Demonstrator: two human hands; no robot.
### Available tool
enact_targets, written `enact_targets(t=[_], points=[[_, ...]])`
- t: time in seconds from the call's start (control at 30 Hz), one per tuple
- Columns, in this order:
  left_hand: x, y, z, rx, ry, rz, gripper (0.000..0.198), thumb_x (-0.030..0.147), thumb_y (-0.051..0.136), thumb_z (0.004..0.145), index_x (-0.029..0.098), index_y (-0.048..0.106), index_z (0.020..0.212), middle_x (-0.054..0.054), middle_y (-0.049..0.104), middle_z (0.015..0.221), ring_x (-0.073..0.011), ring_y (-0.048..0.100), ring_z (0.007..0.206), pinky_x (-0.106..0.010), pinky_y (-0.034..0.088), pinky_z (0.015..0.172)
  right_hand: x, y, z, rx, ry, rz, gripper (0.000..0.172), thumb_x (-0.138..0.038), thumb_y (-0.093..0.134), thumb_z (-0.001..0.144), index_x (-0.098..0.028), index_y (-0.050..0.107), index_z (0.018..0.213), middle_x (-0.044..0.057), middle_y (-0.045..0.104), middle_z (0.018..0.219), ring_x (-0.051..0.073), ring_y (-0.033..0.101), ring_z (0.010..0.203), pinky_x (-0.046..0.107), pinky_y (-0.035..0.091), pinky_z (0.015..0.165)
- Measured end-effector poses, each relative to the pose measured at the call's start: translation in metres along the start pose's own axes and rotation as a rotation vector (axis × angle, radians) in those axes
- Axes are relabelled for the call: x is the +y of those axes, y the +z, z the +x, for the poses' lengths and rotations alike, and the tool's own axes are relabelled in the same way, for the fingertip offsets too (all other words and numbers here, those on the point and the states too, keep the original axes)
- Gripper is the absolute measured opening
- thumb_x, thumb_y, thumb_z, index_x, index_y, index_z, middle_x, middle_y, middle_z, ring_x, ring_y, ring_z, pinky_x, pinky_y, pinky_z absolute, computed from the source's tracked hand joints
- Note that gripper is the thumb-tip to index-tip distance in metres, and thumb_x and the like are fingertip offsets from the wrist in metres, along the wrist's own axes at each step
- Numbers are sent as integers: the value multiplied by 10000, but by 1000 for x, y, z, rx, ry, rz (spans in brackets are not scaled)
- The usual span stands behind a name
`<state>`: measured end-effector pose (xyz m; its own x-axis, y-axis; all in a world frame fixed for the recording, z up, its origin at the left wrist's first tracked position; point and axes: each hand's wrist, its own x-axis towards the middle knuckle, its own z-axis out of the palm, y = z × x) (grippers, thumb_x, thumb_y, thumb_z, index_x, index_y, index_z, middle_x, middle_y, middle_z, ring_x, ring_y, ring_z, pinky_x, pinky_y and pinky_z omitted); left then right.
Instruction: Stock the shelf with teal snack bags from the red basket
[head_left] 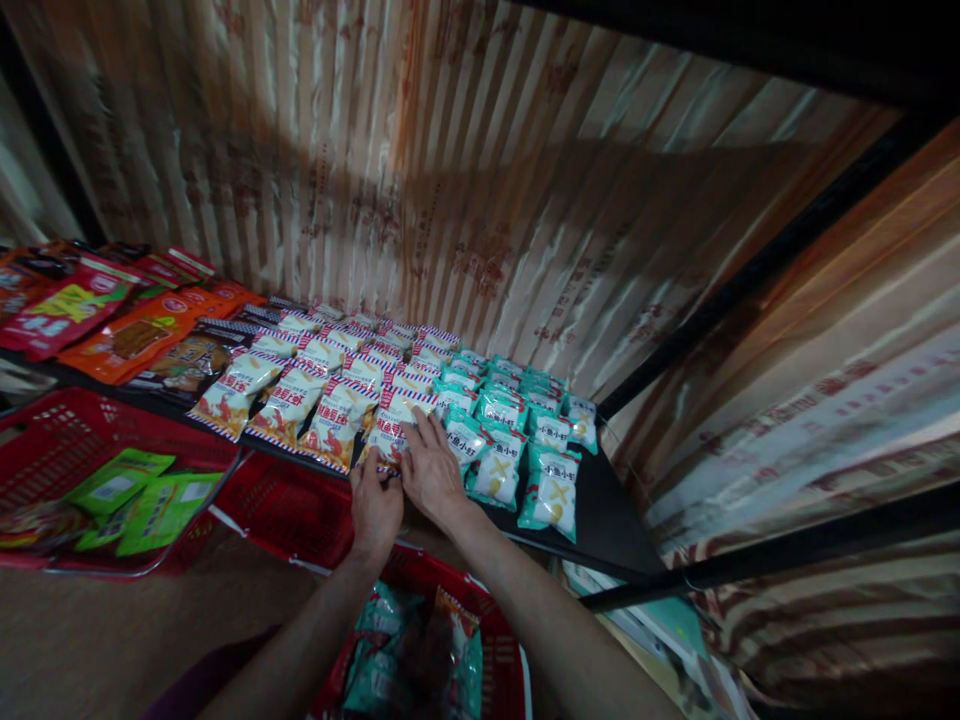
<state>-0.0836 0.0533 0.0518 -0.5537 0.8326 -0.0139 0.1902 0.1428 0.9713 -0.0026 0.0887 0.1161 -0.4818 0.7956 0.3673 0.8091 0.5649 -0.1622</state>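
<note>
A white snack bag (390, 415) with a striped top edge and red lettering lies at the front of its row on the black shelf (611, 515). My left hand (375, 505) pinches its lower edge. Over the right side of the same bag is my right hand (431, 465), fingers on its face and thumb near the bottom. Several matching white bags stand in rows to the left and behind. Just right of my right hand, several teal snack bags (499, 465) are lined up in rows.
Orange bags (139, 330), pink bags (71, 305) and dark bags fill the shelf's left end. Below stand a red basket (495, 640) with teal bags, another red basket (292, 500), and one with green packets (169, 510). A black frame post (750, 265) slants at the right.
</note>
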Motion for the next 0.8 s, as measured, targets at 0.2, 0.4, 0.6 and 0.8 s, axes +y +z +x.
enact_targets(t=[0.2, 0.4, 0.6, 0.8], points=[[3, 1, -4, 27, 2, -35, 579, 81, 504, 730, 104, 398, 1299, -122, 528, 1068, -154, 606, 814, -344, 495, 885, 8, -1, -17, 31, -113, -54, 495, -88, 443, 841, -141, 491, 1331, 89, 377, 1484, 305, 267, 1387, 478, 376, 1083], [2, 4, -9, 51, 26, -58, 576, 68, 496, 728, 107, 384, 1292, -109, 517, 1035, -188, 575, 901, -389, 494, 889, 20, 8, -31, 73, -175, -92, 509, -92, 445, 857, -119, 448, 1365, 138, 395, 1465, 307, 184, 1416, 488, 351, 1081], [-1, 5, -10, 81, 73, -41, 610, 51, 503, 706, 136, 373, 1297, -72, 495, 971, -182, 561, 901, -385, 489, 895, 20, 7, -32, 156, -185, -83, 533, -89, 475, 823, -160, 458, 1351, 142, 315, 1505, 296, 149, 1428, 508, 305, 1090], [-2, 3, -11, 70, 92, -28, 551, 152, 504, 765, 120, 365, 1297, -73, 496, 949, -191, 552, 864, -407, 489, 871, 25, -9, -34, 273, -172, -34, 490, -96, 409, 871, -135, 420, 1359, 151, 313, 1500, 259, 144, 1433, 505, 283, 1110]])
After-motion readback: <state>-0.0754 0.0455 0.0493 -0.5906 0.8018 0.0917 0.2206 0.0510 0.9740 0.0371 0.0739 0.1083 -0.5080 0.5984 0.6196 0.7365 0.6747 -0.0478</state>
